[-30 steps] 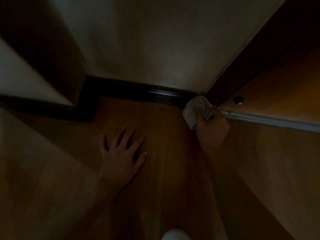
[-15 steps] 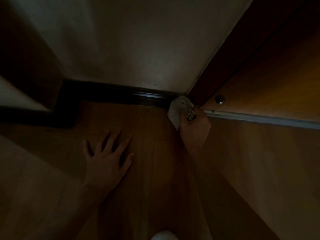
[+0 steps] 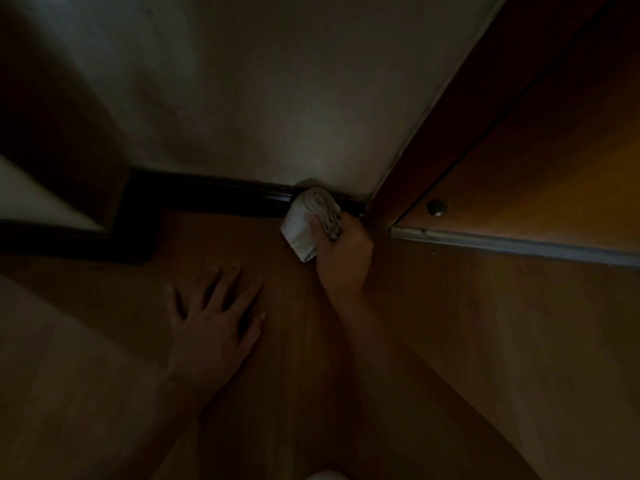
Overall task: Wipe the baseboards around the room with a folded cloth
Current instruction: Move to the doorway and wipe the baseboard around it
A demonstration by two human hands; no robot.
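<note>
A dark baseboard (image 3: 214, 197) runs along the foot of the pale wall (image 3: 263, 98) and steps forward at the left corner. My right hand (image 3: 343, 258) grips a folded white cloth (image 3: 310, 221) and presses it against the baseboard a short way left of the door frame. My left hand (image 3: 214, 317) lies flat on the wooden floor (image 3: 450, 341) with its fingers spread, below and left of the cloth. The scene is dim.
A dark wooden door frame (image 3: 433, 143) rises at the right, with an orange-brown door (image 3: 554, 174) behind it. A round metal stop (image 3: 437, 206) sits near a metal threshold strip (image 3: 512, 242). A projecting wall corner (image 3: 59, 161) stands at the left.
My right hand has slid the cloth leftward along the baseboard, away from the door-frame corner. My left hand has stayed flat on the floor.
</note>
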